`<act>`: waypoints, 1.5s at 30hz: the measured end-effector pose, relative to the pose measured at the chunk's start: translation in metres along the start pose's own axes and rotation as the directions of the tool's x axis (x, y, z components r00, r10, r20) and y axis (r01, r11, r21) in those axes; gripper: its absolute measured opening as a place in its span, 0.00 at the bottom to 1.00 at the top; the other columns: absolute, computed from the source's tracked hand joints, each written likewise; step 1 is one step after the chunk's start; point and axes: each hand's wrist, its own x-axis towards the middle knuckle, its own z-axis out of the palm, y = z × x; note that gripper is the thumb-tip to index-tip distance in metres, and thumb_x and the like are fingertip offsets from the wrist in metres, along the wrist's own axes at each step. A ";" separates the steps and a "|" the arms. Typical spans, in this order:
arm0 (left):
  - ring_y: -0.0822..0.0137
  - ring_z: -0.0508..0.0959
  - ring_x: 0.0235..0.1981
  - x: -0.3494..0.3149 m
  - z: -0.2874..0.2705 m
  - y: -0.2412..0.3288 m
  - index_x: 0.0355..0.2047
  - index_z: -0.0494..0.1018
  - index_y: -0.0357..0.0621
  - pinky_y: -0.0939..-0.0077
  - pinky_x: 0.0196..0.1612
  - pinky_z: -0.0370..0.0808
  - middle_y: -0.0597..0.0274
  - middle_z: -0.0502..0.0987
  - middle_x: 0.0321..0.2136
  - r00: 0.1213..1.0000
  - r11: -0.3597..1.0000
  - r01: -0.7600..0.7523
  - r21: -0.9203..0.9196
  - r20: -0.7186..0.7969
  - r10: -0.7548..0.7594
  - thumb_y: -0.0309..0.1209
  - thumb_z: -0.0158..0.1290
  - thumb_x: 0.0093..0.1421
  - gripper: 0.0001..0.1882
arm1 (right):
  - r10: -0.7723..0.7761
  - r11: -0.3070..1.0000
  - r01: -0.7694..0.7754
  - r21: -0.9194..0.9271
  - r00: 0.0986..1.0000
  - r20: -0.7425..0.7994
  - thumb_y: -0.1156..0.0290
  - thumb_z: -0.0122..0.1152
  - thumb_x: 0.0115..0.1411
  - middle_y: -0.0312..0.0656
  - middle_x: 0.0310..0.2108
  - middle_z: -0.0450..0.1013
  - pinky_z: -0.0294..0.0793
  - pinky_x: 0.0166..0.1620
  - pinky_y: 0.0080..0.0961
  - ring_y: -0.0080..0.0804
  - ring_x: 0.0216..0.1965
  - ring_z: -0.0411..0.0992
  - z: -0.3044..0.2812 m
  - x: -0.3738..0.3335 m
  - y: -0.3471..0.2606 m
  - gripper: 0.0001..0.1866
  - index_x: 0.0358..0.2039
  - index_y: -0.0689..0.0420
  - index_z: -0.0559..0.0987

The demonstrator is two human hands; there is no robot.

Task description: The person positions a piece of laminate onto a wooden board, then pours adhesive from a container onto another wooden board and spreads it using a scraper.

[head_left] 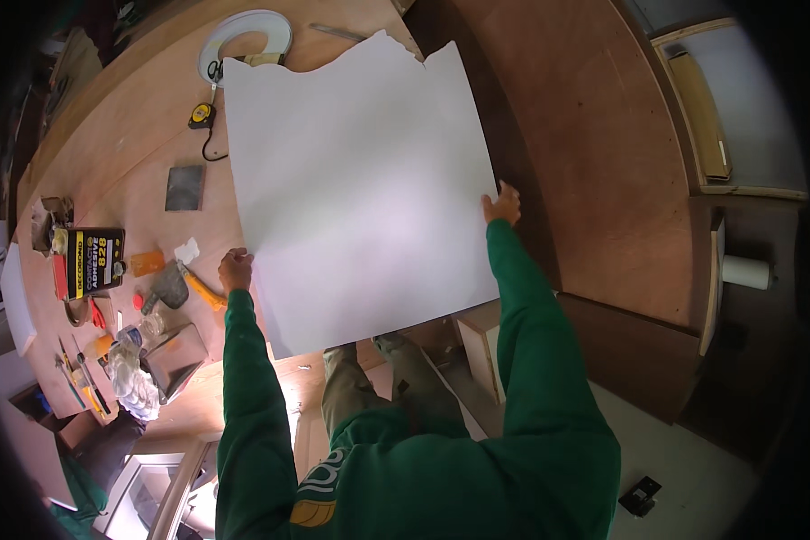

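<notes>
Both hands grip a large white sheet (360,189), left hand (236,270) and right hand (502,205) pinching opposite edges above the counter (153,135); seemingly thin, light, floppy, torn along its far edge.

A flat rectangular black tin (96,262) with a yellow-and-white label lies on the wooden table (153,135), well to the left of the left hand (236,269), beside a small orange packet (147,263).

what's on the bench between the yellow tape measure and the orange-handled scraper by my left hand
In the head view, a dark grey square pad lies between the tape measure and the scraper, on the plywood bench.
</notes>
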 end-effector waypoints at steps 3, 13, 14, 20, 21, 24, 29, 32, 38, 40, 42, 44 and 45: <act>0.70 0.78 0.21 0.000 0.007 0.027 0.38 0.77 0.37 0.77 0.27 0.76 0.60 0.79 0.25 0.993 0.995 0.054 -0.085 0.111 -0.045 0.28 0.60 0.51 0.13 | -0.402 0.907 0.417 0.067 0.901 -0.162 0.63 0.64 0.50 0.49 0.55 0.67 0.63 0.57 0.44 0.45 0.58 0.63 0.009 0.046 -0.037 0.31 0.55 0.53 0.69; 0.70 0.78 0.21 -0.001 0.008 0.028 0.36 0.77 0.37 0.77 0.27 0.77 0.60 0.78 0.24 0.981 0.970 0.142 -0.199 0.161 -0.110 0.26 0.59 0.50 0.12 | -0.265 0.956 0.281 -0.083 0.950 0.165 0.48 0.50 0.61 0.40 0.67 0.51 0.47 0.65 0.54 0.38 0.68 0.47 0.050 0.123 -0.191 0.34 0.65 0.47 0.57; 0.70 0.78 0.21 -0.002 0.008 0.031 0.36 0.77 0.38 0.77 0.27 0.77 0.60 0.78 0.24 0.979 0.969 0.151 -0.195 0.167 -0.119 0.26 0.60 0.50 0.12 | -0.262 0.955 0.279 -0.095 0.951 0.165 0.48 0.50 0.61 0.40 0.67 0.51 0.47 0.65 0.54 0.39 0.68 0.47 0.053 0.121 -0.190 0.35 0.65 0.47 0.56; 0.61 0.81 0.32 0.009 0.016 0.012 0.37 0.78 0.45 0.68 0.38 0.76 0.58 0.81 0.30 0.986 0.989 0.096 -0.115 0.145 -0.079 0.32 0.59 0.49 0.13 | -0.324 0.946 0.324 0.018 0.946 0.012 0.47 0.53 0.59 0.41 0.66 0.54 0.45 0.64 0.59 0.38 0.68 0.47 0.052 0.130 -0.157 0.36 0.64 0.48 0.60; 0.59 0.80 0.34 0.008 0.017 0.017 0.37 0.78 0.46 0.67 0.40 0.76 0.57 0.81 0.31 0.986 0.988 0.105 -0.117 0.141 -0.088 0.33 0.59 0.50 0.13 | -0.360 0.923 0.373 0.091 0.924 -0.131 0.48 0.55 0.57 0.42 0.64 0.58 0.49 0.62 0.60 0.39 0.66 0.52 0.051 0.128 -0.136 0.35 0.62 0.49 0.63; 0.59 0.80 0.35 0.000 0.004 0.020 0.36 0.78 0.46 0.66 0.41 0.75 0.58 0.81 0.30 0.991 0.989 0.100 -0.108 0.095 -0.090 0.32 0.59 0.50 0.13 | -0.223 0.970 0.239 0.049 0.949 -0.223 0.49 0.62 0.50 0.47 0.60 0.63 0.60 0.61 0.46 0.46 0.61 0.61 0.044 0.095 -0.066 0.39 0.61 0.52 0.65; 0.61 0.79 0.31 -0.008 -0.006 0.037 0.36 0.77 0.42 0.69 0.39 0.76 0.57 0.79 0.28 0.998 0.996 0.040 -0.084 0.057 -0.035 0.30 0.59 0.51 0.12 | 0.270 0.934 -0.321 0.155 0.921 0.279 0.49 0.66 0.51 0.53 0.58 0.65 0.63 0.60 0.37 0.47 0.59 0.64 0.019 0.055 0.048 0.41 0.60 0.60 0.65; 0.61 0.80 0.31 -0.011 -0.012 0.039 0.36 0.77 0.42 0.70 0.39 0.76 0.57 0.80 0.28 0.996 0.992 0.065 -0.105 0.072 -0.058 0.29 0.58 0.52 0.10 | 0.165 0.882 -0.353 0.313 0.852 0.497 0.51 0.68 0.51 0.50 0.46 0.74 0.70 0.51 0.33 0.38 0.49 0.72 0.018 0.043 0.069 0.36 0.53 0.64 0.73; 0.62 0.80 0.31 -0.010 -0.007 0.041 0.37 0.77 0.41 0.71 0.38 0.76 0.58 0.80 0.28 0.995 0.987 0.087 -0.131 0.063 -0.080 0.28 0.57 0.52 0.11 | 0.207 0.844 -0.329 0.424 0.928 0.309 0.58 0.66 0.54 0.43 0.40 0.75 0.72 0.44 0.28 0.29 0.40 0.72 0.029 0.045 0.076 0.25 0.48 0.62 0.76; 0.63 0.80 0.32 -0.011 -0.006 0.032 0.37 0.77 0.41 0.72 0.38 0.76 0.58 0.80 0.28 0.994 0.984 0.089 -0.152 0.073 -0.078 0.27 0.57 0.52 0.11 | 0.223 0.831 -0.335 0.444 0.932 0.286 0.60 0.66 0.53 0.43 0.40 0.75 0.72 0.45 0.28 0.30 0.40 0.72 0.028 0.040 0.067 0.24 0.47 0.62 0.76; 0.61 0.81 0.32 -0.010 -0.007 0.029 0.37 0.78 0.42 0.71 0.38 0.76 0.57 0.81 0.29 0.996 0.987 0.071 -0.144 0.061 -0.063 0.28 0.56 0.53 0.10 | 0.227 0.830 -0.328 0.451 0.937 0.265 0.61 0.66 0.53 0.43 0.41 0.75 0.72 0.45 0.27 0.30 0.40 0.72 0.024 0.040 0.056 0.24 0.47 0.62 0.76; 0.58 0.81 0.32 -0.014 -0.007 0.032 0.36 0.78 0.45 0.68 0.38 0.76 0.56 0.81 0.28 0.998 0.994 0.048 -0.095 0.048 -0.044 0.29 0.53 0.55 0.09 | 0.230 0.845 -0.325 0.425 0.938 0.259 0.61 0.66 0.52 0.43 0.40 0.75 0.72 0.45 0.27 0.31 0.40 0.72 0.018 0.034 0.055 0.24 0.47 0.62 0.76; 0.59 0.81 0.32 -0.021 -0.010 0.030 0.36 0.78 0.45 0.68 0.38 0.77 0.56 0.81 0.28 0.996 0.992 0.069 -0.108 0.063 -0.062 0.29 0.53 0.54 0.09 | 0.239 0.837 -0.332 0.434 0.937 0.256 0.61 0.66 0.52 0.43 0.40 0.75 0.73 0.44 0.27 0.30 0.40 0.73 0.017 0.025 0.050 0.24 0.47 0.62 0.76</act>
